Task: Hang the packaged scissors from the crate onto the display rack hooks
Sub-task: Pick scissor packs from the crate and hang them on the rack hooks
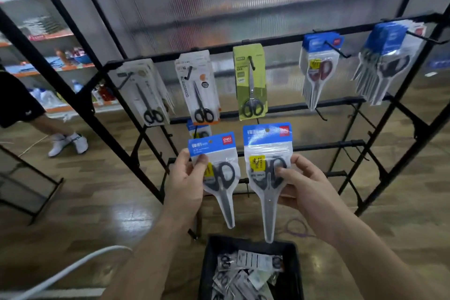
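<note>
My left hand (187, 178) grips a blue-topped pack of black-handled scissors (216, 170). My right hand (302, 182) grips a second, slightly larger blue-topped scissors pack (267, 168). Both packs are upright, side by side, above the black crate (295, 265), which holds several more packs. Behind them stands the black display rack (267, 42). Its top bar hooks carry white-carded scissors (146, 90), another white-carded pack (199, 87), a green-carded pack (250, 83) and two bunches of blue-topped packs (319, 66), (387, 61). One blue-topped pack (198, 129) hangs on the lower bar, half hidden.
Bare hooks stick out from the lower bars at the right (321, 114). A person's leg and white shoes (68, 143) stand at the left by another black frame. A white cable (73, 268) crosses the wooden floor near me. Store shelves show at the far left.
</note>
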Demonstrator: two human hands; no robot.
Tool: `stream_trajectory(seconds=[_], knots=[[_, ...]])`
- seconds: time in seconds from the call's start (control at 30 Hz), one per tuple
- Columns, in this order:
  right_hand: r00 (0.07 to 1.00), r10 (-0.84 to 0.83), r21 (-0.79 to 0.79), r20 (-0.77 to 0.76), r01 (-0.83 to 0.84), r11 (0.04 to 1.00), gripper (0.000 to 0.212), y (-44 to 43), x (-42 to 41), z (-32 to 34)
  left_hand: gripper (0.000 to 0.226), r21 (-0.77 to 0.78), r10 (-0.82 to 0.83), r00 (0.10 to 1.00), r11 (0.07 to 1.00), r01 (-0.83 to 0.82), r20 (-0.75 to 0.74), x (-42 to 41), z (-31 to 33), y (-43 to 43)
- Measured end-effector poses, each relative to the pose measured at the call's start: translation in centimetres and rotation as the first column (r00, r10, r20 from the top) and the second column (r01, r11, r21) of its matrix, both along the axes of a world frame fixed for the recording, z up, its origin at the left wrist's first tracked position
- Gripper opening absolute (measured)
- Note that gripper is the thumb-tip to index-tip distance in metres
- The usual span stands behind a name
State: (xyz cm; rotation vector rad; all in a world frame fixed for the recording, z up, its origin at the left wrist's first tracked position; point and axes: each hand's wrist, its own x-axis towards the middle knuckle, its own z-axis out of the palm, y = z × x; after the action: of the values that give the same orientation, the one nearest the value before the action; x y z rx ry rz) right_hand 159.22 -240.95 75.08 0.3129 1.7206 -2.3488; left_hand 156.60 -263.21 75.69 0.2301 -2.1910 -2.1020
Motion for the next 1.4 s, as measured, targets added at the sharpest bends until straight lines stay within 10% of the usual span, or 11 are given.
stream_trajectory(seconds=[0.77,1.4], knots=[[0.847,-0.515,0.171,0.133,0.493,0.853,0.013,-16.0,-5.8,-6.5,0.007,-0.130,-0.285,0.930,0.938,0.321,0.233,-15.6,-12.4,-16.0],[0.889,-0.390,0.275,0.238,0.324,0.905,0.033,-21.7,-11.0,-8.0,0.013,-0.169,-0.307,0.890,0.910,0.378,0.338,-21.9,-17.4,-15.3]])
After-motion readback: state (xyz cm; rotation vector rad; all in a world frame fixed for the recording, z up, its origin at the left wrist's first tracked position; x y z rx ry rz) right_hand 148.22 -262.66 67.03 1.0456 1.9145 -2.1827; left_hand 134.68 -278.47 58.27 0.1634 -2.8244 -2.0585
